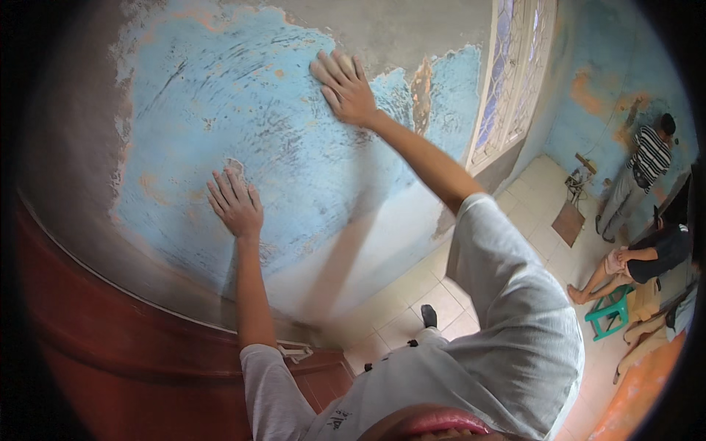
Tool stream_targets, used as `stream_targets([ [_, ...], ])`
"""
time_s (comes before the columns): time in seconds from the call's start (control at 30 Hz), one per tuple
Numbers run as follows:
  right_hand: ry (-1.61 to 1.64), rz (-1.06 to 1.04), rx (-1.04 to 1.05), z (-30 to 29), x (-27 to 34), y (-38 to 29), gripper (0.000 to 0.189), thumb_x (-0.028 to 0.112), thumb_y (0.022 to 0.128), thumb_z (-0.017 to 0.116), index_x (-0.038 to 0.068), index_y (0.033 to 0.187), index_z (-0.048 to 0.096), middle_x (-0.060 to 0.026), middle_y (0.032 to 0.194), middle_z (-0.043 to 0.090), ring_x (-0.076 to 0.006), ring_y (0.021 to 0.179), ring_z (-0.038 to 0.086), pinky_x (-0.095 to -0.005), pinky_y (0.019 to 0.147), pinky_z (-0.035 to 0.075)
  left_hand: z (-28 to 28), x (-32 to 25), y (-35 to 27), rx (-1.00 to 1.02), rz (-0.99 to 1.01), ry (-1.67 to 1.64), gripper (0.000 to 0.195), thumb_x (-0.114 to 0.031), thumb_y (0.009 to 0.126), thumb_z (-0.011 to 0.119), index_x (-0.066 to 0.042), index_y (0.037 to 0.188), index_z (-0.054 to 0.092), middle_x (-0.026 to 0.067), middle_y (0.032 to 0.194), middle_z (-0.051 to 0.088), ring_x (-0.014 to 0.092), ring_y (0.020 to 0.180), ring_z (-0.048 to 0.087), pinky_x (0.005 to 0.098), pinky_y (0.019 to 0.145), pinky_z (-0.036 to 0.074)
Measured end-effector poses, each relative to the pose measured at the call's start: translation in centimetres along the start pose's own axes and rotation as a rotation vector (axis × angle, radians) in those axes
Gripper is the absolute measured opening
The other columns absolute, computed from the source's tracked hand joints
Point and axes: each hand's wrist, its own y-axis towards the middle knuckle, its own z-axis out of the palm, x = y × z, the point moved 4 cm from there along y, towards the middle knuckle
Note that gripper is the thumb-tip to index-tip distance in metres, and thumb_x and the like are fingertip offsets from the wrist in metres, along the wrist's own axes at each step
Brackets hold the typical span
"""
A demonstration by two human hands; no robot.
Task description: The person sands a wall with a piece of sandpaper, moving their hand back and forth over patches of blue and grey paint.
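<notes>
Both my hands lie flat against a wall with worn, scuffed blue paint (193, 116). My left hand (238, 206) rests palm down with its fingers spread, just below a small chipped patch (234, 165). Higher and further right, my right hand (347, 88) touches the wall near the ragged border between blue paint and grey plaster (397, 27). Neither hand holds anything that I can see; the palms are hidden. Grey plaster also runs down the left side of the painted area, and a whitish band (342, 264) crosses the wall's lower part.
A red-brown wooden door (110, 342) with a handle (296, 351) stands at lower left. A barred window (510, 77) is at right. Across the tiled floor (441, 300), one person (645, 160) stands at another wall; another (656, 256) sits on a green plastic stool (609, 314).
</notes>
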Motion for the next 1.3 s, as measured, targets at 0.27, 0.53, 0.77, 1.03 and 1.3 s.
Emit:
stream_targets([
  [0.27,-0.481,0.645,-0.471,-1.9,-16.4,11.3,0.051,0.028,0.105,0.043,0.005,0.15,0.046,-0.0246,0.15,0.049,-0.0436,0.135,0.047,-0.0509,0.115,0.035,-0.8,-0.3,0.1,0.035,-0.014,-0.002,0.064,-0.043,0.108,0.044,-0.009,0.162,0.035,0.0204,0.167,0.03,0.044,0.152,0.031,0.0563,0.121,0.028],
  [0.53,0.018,-0.492,0.021,-1.5,-3.7,6.0,0.052,0.021,0.098,0.055,0.003,0.147,0.053,-0.0236,0.151,0.05,-0.0387,0.14,0.048,-0.0476,0.112,0.044,0.1,0.0,-0.5,0.053,-0.009,0.032,0.067,-0.045,0.107,0.046,-0.01,0.162,0.033,0.0207,0.166,0.032,0.045,0.151,0.032,0.059,0.119,0.03],
  [0.77,0.032,0.304,-0.593,-6.2,-14.5,11.2,0.052,0.028,0.102,0.05,0.009,0.151,0.049,-0.0134,0.157,0.047,-0.0401,0.145,0.041,-0.0536,0.122,0.03,-0.2,-1.9,-1.1,0.107,-0.07,0.024,0.067,-0.04,0.109,0.046,-0.005,0.163,0.028,0.0262,0.167,0.024,0.047,0.153,0.026,0.0604,0.121,0.026],
  [1.03,-0.043,-0.566,0.142,-1.6,-11.5,1.1,0.053,0.041,0.105,0.046,0.029,0.157,0.043,-0.0032,0.163,0.041,-0.0254,0.149,0.038,-0.0436,0.124,0.029,1.6,-13.3,-2.4,0.108,-0.315,-0.086,0.077,-0.038,0.111,0.039,0.015,0.158,0.01,0.0406,0.164,0.004,0.061,0.151,0.007,0.0646,0.122,0.015],
  [1.3,0.045,0.812,-0.594,-9.3,-35.3,1.5,0.045,0.022,0.101,0.051,0.006,0.144,0.055,-0.02,0.151,0.05,-0.0401,0.141,0.044,-0.053,0.117,0.035,3.5,-18.4,-0.1,0.371,-0.444,-0.061,0.083,-0.048,0.11,0.033,0.008,0.162,0.0,0.0445,0.161,-0.014,0.07,0.145,-0.006,0.0824,0.109,0.009],
])
